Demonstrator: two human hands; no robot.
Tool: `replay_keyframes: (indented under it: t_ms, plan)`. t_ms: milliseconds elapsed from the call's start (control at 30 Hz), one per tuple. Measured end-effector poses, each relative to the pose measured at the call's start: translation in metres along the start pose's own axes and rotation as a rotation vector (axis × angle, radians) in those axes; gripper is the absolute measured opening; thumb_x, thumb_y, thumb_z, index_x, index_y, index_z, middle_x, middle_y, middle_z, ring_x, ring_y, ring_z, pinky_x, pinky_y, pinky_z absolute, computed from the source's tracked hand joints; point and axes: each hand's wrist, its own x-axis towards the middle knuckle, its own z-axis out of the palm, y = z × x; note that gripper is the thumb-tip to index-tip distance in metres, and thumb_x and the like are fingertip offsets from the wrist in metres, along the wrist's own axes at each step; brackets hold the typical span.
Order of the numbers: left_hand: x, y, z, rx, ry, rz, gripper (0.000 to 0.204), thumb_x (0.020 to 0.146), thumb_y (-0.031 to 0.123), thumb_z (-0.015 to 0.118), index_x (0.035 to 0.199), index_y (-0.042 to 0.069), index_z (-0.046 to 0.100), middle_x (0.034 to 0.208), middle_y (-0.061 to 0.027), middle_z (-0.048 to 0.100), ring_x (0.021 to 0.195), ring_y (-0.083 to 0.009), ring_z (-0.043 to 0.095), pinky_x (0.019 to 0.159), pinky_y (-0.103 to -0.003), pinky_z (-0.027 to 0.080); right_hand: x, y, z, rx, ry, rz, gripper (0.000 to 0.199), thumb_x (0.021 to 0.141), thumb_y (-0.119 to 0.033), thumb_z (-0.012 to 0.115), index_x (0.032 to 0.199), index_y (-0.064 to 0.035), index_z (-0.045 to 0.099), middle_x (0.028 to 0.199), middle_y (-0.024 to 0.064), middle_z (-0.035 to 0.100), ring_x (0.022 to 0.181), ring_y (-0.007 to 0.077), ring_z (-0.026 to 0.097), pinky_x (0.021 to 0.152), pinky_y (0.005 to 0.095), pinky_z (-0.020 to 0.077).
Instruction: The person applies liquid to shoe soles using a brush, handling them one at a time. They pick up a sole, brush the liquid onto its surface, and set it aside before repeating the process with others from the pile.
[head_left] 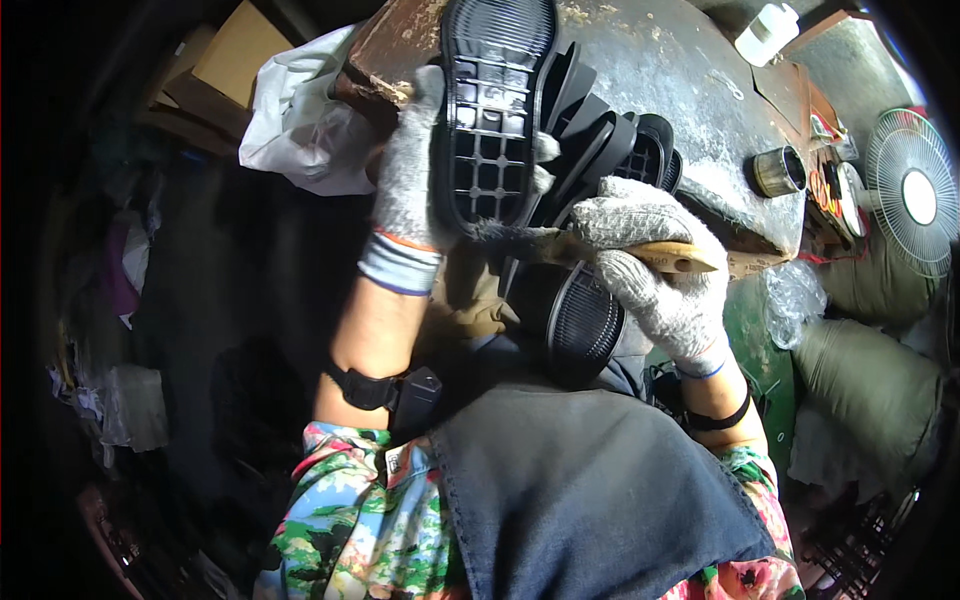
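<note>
My gloved left hand (pixel 408 165) grips a black shoe sole (pixel 492 140) from its left side, fingertips showing at the right edge. The sole's gridded inner face is turned up and looks wet and shiny in places. In my gloved right hand (pixel 660 260) is a brush with a wooden handle (pixel 680 256); its dark bristles (pixel 490 232) touch the sole's near end. Just beyond my right hand, several more black soles (pixel 590 130) lean together along the table edge. Another black sole (pixel 585 318) lies below the brush, by my lap.
A worn metal-topped table (pixel 660 60) stands ahead, bearing a tin can (pixel 778 172) and a white plastic bottle (pixel 767 35). At right are a fan (pixel 912 195) and green sacks (pixel 870 385). A white bag (pixel 305 120) and cardboard box (pixel 235 60) sit at left.
</note>
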Motion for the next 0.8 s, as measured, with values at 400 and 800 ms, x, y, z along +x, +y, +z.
replay_keyframes:
  t_ms: [400, 800]
  plan:
    - [-0.032, 0.03, -0.008, 0.335, 0.086, 0.121, 0.09, 0.102, 0.073, 0.028, 0.135, -0.006, 0.057, 0.116, -0.0255, 0.071, 0.094, -0.0349, 0.074, 0.083, -0.044, 0.064, 0.035, -0.023, 0.01, 0.023, -0.009, 0.048, 0.019, 0.088, -0.012, 0.079, 0.106, -0.0051, 0.076, 0.104, 0.0088, 0.078, 0.096, 0.0182, 0.075, 0.087, 0.0318, 0.0593]
    - [-0.058, 0.0, -0.063, 0.055, -0.064, -0.074, 0.088, 0.1, 0.065, 0.05, 0.156, -0.002, 0.038, 0.151, -0.0317, 0.047, 0.136, -0.0428, 0.051, 0.119, -0.05, 0.038, 0.074, -0.024, -0.006, -0.301, 0.236, 0.097, 0.019, 0.095, -0.02, 0.073, 0.108, -0.0056, 0.076, 0.092, 0.0094, 0.079, 0.086, 0.0196, 0.077, 0.077, 0.0322, 0.0589]
